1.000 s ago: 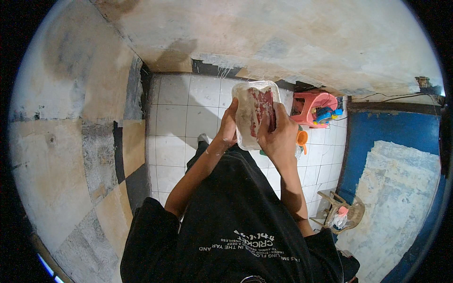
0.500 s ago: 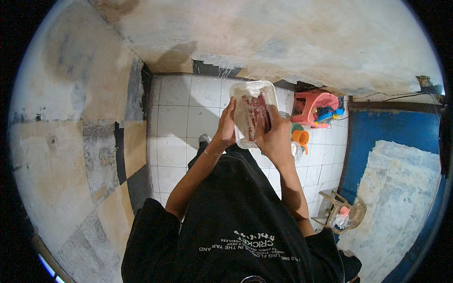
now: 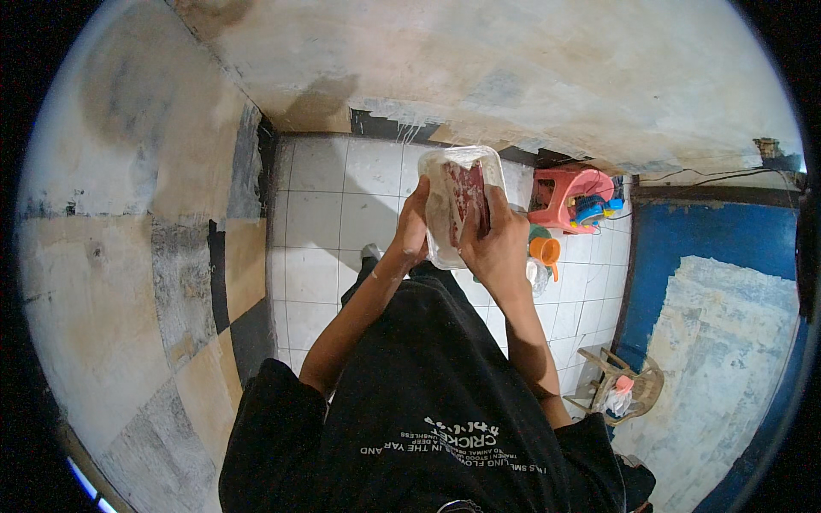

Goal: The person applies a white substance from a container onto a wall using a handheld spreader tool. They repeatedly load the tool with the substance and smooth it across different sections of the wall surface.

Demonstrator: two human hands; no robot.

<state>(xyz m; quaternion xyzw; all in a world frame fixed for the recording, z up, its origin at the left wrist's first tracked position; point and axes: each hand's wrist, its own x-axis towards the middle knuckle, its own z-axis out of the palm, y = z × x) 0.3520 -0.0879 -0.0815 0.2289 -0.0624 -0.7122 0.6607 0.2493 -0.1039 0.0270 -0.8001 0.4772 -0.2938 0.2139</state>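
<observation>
In front of my chest is a clear rectangular plastic tub [image 3: 434, 171], its inside smeared with whitish paste. My left hand [image 3: 412, 224] is closed along the tub's left side, fingers partly hidden beneath it. Inside lies a flat dark-red tool [image 3: 466, 190], caked with the same paste; it looks like a scraper, though its exact kind is unclear. My right hand [image 3: 500, 244] grips that tool at its right edge, with some fingers stretched along it. White smears mark my left wrist.
Patchy, scraped walls [image 3: 556, 77] rise ahead and on the left. Right of the tub stand a pink plastic stool [image 3: 552, 201] bearing blue items, and an orange dipper [image 3: 545, 249]. Further right are a brown chair [image 3: 647, 389] and a partly coated blue panel [image 3: 710, 227]. White tiles [image 3: 312, 221] cover the floor.
The red tool has shifted and turned slightly inside the tub, showing more of its smeared face. My right hand moved with it; the left hand and tub stay nearly still.
</observation>
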